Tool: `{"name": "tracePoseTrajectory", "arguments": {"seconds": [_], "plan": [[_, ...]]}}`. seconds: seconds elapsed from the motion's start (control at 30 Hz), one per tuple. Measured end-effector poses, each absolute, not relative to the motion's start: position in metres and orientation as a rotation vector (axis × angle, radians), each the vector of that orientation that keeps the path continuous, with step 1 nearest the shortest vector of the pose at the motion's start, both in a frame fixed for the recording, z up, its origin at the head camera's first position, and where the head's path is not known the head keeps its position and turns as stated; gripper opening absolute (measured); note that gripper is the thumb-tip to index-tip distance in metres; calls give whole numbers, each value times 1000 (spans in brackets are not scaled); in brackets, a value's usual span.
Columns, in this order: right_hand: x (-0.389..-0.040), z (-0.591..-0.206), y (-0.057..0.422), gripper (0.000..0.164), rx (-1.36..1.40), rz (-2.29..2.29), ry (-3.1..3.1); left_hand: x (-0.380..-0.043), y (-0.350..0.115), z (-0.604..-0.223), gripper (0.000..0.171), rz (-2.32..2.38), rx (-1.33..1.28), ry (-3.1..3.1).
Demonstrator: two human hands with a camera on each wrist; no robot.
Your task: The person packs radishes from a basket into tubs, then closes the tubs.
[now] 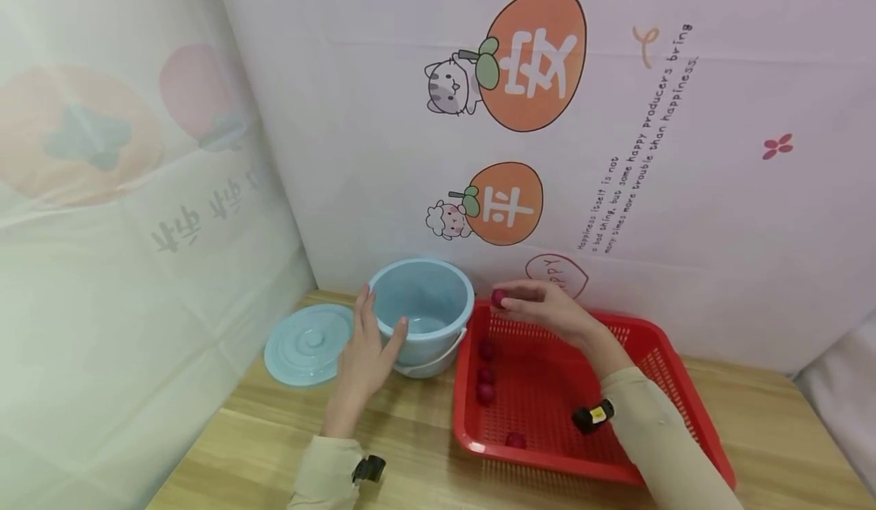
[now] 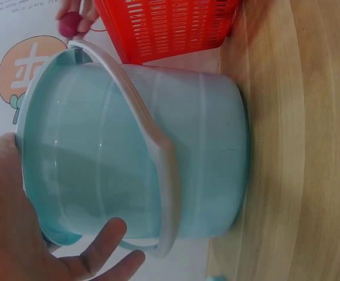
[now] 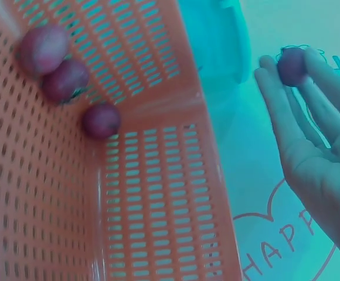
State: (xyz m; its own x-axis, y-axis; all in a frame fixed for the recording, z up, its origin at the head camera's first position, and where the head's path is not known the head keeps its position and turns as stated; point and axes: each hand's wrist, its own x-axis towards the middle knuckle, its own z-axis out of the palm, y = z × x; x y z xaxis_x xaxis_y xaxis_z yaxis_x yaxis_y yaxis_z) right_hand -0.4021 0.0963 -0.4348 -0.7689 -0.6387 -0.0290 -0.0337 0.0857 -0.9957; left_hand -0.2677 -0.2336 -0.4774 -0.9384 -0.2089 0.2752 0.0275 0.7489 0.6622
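Dark-red fruit (image 1: 499, 298), small and round, sits pinched between the thumb and fingertips of a person's right hand (image 1: 547, 308), seen from the head view above the far left corner of a red basket (image 1: 561, 381) and near the rim of a pale blue bucket (image 1: 424, 289). The left hand (image 1: 368, 354) stands with fingers and thumb spread wide at the bucket's left side, holding nothing, beside a round blue lid (image 1: 301, 346) on the wooden table (image 1: 411, 441). Four loose fruits (image 1: 485, 394) lie inside the basket. At the left wrist, the bucket stands upright with its pale handle (image 2: 169, 175) hanging down across its wall; the left palm is at the rim, though whether it actually touches cannot be told, and the held fruit shows past the far edge. A light, steady palm there would probably keep the bucket from shifting. From the right wrist, the fruit rests at the fingertips, apart from the basket wall, with three others by the basket's corner. Such a round thing could slip, so an even pinch, a path clear of rim and handle, and a low, gentle release would likely serve best.
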Motion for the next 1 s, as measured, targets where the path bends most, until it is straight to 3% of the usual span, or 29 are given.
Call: {"name": "tracePoseTrajectory", "arguments": {"seconds": [0.33,0.67,1.0], "plan": [[-394,-426,89,50,-685,-1979,1721,-267,-230,-481,91,-1010,133,-2609],[-390,-431,40,53,-693,-1979,1644,-267,-234,-480,90,-993,137,-2601],[-381,-432,9,45,-669,-1982,1640,-269,-232,-482,91,-1010,119,-2595]]}}
